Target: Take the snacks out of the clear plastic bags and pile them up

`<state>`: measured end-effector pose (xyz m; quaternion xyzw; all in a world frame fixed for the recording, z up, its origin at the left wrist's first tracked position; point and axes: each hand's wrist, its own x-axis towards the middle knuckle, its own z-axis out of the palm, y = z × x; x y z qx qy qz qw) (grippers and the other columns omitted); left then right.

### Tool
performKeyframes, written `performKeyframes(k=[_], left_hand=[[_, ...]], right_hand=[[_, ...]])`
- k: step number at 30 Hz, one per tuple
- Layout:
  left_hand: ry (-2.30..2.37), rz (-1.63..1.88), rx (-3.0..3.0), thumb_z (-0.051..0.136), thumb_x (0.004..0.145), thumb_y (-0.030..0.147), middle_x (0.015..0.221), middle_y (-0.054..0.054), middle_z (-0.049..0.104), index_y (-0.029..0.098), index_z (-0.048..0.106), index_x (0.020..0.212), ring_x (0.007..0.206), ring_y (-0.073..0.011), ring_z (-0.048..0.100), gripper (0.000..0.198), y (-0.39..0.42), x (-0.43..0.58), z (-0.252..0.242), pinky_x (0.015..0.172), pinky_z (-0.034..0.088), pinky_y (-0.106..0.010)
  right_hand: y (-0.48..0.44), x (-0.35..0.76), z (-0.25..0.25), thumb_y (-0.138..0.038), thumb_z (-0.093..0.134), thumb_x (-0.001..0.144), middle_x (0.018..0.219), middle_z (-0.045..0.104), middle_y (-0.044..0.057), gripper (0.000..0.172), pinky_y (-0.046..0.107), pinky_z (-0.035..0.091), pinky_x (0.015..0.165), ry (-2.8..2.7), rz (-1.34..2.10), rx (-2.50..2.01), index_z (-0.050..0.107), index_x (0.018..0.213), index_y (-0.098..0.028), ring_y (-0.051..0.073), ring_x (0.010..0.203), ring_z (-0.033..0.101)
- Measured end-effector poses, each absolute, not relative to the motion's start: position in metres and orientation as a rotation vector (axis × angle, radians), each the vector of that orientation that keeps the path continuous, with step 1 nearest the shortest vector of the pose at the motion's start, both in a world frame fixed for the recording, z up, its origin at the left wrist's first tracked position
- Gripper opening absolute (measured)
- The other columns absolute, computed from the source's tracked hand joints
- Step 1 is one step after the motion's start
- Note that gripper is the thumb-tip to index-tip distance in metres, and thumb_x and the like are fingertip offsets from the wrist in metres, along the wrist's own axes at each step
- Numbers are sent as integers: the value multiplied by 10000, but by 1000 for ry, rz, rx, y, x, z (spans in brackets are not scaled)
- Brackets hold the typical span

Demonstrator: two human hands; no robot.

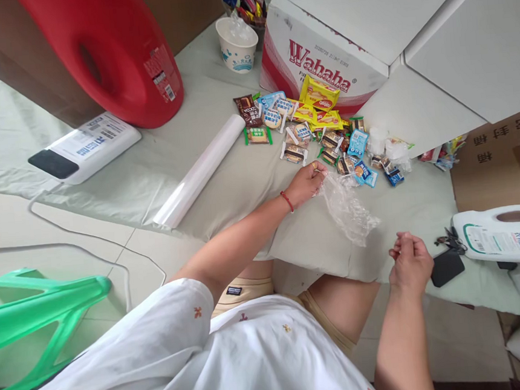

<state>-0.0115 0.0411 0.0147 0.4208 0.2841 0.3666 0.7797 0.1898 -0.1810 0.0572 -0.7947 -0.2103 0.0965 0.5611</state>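
My left hand, with a red cord at the wrist, pinches one end of a crumpled piece of clear plastic. Whether that is a bag or loose film, I cannot tell. The plastic trails over the cloth toward my right hand, whose fingers are curled closed just beyond its far end; anything inside them is hidden. Past my left hand lie several small wrapped biscuits, with yellow biscuit packets and blue packets among them. A roll of plastic film rests left of my left hand.
A red jug and a white device stand at left. Behind are a paper cup and a Wahaha carton. At right are translucent bundles, a black flat object, keys and a white bottle.
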Motion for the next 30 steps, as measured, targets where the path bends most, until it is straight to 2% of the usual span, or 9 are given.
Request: performKeyframes(k=[2, 5, 10, 14, 17, 21, 24, 27, 30], left_hand=[[592, 786, 920, 654, 951, 293, 592, 102, 437, 202, 502, 924, 464, -44, 356, 179, 38, -11, 16, 496, 280, -190], [561, 774, 933, 643, 956, 312, 600, 102, 436, 201, 500, 942, 470, -47, 360, 182, 33, -11, 17, 496, 294, -186], [500, 783, 898, 652, 944, 336, 669, 90, 477, 210, 492, 1040, 492, -60, 412, 225, 32, -13, 23, 495, 345, -189], [643, 924, 723, 609, 971, 404, 1004, 0, 605, 245, 463, 1204, 825, -110, 626, 317, 21, -18, 36, 703, 507, -232], [993, 998, 828, 573, 977, 534, 1053, -42, 616, 213, 507, 1074, 984, -153, 622, 341, -4, -21, 45, 865, 516, -290], [1040, 850, 1239, 773, 795, 595, 1202, -132, 641, 169, 589, 1083, 1125, -240, 634, 546, -45, -19, 54, 1019, 495, -371], [983, 899, 1337, 691, 880, 499, 1252, -149, 677, 176, 656, 1075, 1228, -274, 626, 379, -59, -16, 53, 1084, 479, -398], [1019, 1017, 1177, 449, 1024, 410, 1104, -108, 744, 201, 678, 911, 1128, -235, 675, 330, -56, -20, 48, 1022, 520, -380], [1055, 1061, 828, 411, 1051, 443, 908, -75, 718, 198, 591, 831, 873, -175, 694, 375, -49, -28, 42, 787, 573, -298]], right_hand=[[-161, 169, 58, -693, 688, 822, 748, 648, -4, 515, 224, 420, 512, -623, 323, -1882, 744, 939, -194, 103, 606, 520], [-126, 139, 53, -669, 779, 733, 896, 708, 26, 565, 227, 423, 535, -768, 544, -1969, 749, 1045, -199, 109, 655, 542], [-93, 115, 52, -497, 876, 624, 648, 560, -54, 425, 210, 239, 453, -696, 879, -1864, 700, 848, -181, 62, 523, 361], [-94, 115, 70, -417, 917, 568, 649, 536, -76, 447, 182, 188, 430, -441, 864, -1630, 600, 798, -202, 37, 501, 317], [-98, 108, 81, -413, 939, 547, 666, 540, -76, 501, 164, 208, 426, -357, 761, -1533, 550, 787, -209, 29, 503, 337], [-101, 84, 78, -464, 928, 584, 630, 484, -93, 495, 176, 224, 429, -406, 696, -1489, 553, 779, -207, 28, 494, 320], [-106, 68, 74, -491, 909, 630, 609, 470, -98, 460, 192, 248, 435, -469, 765, -1493, 590, 791, -202, 33, 489, 317], [-116, 68, 79, -458, 919, 641, 618, 504, -89, 420, 188, 269, 434, -464, 835, -1491, 631, 809, -202, 40, 499, 355], [-128, 80, 91, -380, 959, 574, 726, 595, -60, 415, 174, 432, 527, -391, 903, -1421, 662, 807, -207, 58, 615, 499]])
